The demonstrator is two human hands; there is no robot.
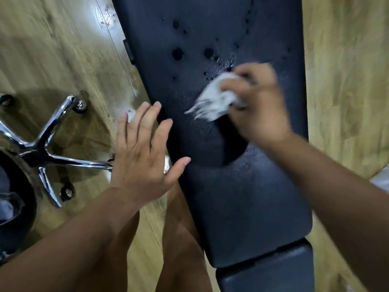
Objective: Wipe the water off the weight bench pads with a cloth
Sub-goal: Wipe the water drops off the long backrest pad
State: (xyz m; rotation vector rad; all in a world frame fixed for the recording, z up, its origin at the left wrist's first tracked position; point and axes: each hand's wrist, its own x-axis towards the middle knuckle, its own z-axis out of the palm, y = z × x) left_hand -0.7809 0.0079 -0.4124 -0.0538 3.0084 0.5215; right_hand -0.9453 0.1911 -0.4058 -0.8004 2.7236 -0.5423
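Observation:
A long black bench pad runs from the top of the view to the bottom right. Dark water drops dot its far half. My right hand grips a crumpled white cloth and holds it against the pad's middle; hand and cloth are blurred. My left hand is held with straight, spread fingers at the pad's left edge; whether it touches the pad I cannot tell. A second, smaller pad adjoins at the bottom.
The chrome star base of a wheeled chair stands on the wooden floor to the left of the bench. My bare legs are beside the bench's left edge. More wooden floor lies to the right.

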